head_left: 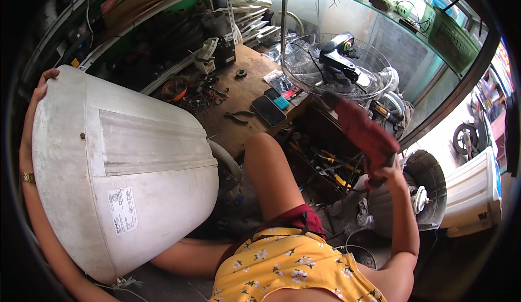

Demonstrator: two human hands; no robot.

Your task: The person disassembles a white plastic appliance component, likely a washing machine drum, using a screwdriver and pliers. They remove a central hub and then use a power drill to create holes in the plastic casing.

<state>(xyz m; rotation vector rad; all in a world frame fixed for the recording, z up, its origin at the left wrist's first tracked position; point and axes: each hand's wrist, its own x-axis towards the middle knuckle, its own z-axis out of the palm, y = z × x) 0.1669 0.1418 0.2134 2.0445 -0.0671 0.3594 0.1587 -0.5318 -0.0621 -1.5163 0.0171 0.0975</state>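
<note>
A large, scuffed white appliance casing [152, 193] with a hose and a paper label leans at my left side, tilted. My left hand [44, 85] hooks its fingers over the casing's upper left rim, with my arm wrapped along its outer side. Raised at the right, my right hand [392, 173] grips a red power drill [363, 131] by its handle. The drill is smeared by motion and its nose points up and left, apart from the casing. My bent knee sits between the two.
A wooden bench [217, 125] ahead bears pliers [239, 118], a dark phone [268, 111], and a tape roll [241, 73]. Behind the drill stand a wire fan guard [374, 58] and a glass cabinet. A tool-filled drawer [325, 166] lies below; a white bin [471, 193] stands far right.
</note>
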